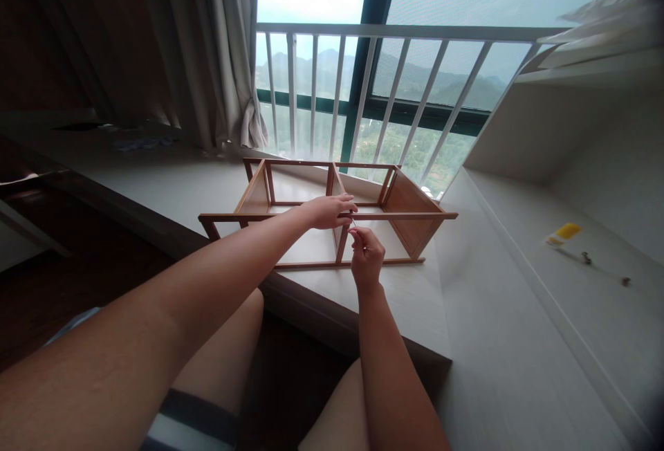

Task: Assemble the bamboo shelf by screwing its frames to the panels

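A brown wooden shelf frame (409, 216) lies on its side on the pale window ledge (399, 295). At the middle of its near upper rail, my left hand (329, 212) is closed around the wood, beside the middle shelf panel (338, 185). Just below and to the right, my right hand (367, 250) pinches a thin metal tool (353, 221), which reaches up to the rail between the two hands. Its exact kind is too small to make out, and the fingers cover its lower end. A small dark spot shows by my left fingertips.
On the right-hand ledge lie a yellow and white item (565, 233) and two small dark pieces (586, 257). Behind the frame stands a white railing (404, 32) before the window. A grey curtain (223, 57) hangs at left. The ledge's front edge runs above my knees.
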`<control>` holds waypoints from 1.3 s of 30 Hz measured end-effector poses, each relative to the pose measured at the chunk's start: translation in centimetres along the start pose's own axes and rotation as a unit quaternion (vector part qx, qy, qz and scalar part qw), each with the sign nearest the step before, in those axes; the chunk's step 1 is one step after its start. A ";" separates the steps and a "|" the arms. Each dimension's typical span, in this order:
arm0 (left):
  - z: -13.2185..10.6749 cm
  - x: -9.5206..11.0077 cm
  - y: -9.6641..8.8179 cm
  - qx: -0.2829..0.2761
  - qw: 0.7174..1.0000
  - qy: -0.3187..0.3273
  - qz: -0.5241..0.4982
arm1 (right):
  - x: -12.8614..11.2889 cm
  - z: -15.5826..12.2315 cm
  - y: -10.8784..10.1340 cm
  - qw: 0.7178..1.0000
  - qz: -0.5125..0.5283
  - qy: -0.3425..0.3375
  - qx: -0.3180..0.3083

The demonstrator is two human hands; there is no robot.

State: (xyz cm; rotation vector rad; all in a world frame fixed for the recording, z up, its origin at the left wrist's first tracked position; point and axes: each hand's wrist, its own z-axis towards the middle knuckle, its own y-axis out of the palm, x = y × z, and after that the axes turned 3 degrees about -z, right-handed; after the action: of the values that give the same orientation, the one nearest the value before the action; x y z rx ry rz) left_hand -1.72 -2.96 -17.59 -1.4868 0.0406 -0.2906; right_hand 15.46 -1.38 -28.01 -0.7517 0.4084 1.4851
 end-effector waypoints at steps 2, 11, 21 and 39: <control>0.0 0.0 0.0 0.000 1.000 -0.001 -0.001 | -0.1 0.0 -0.3 1.000 -0.005 -0.001 0.005; -0.1 0.5 -0.3 -0.010 1.000 -0.015 -0.002 | 1.0 -0.2 -0.6 0.996 -0.003 0.093 0.005; 1.0 0.6 -0.8 -0.039 0.998 0.044 0.039 | 1.4 -0.2 -0.8 0.995 0.005 0.097 -0.007; 0.6 -0.5 0.2 -0.008 0.999 0.037 -0.013 | 1.4 -0.6 -1.4 0.989 -0.011 0.132 -0.063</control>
State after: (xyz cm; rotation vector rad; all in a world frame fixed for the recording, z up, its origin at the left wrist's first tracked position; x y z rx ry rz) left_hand -2.02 -2.26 -17.80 -1.4922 0.0838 -0.3675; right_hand 17.05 -0.60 -29.10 -1.0564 0.5077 1.4048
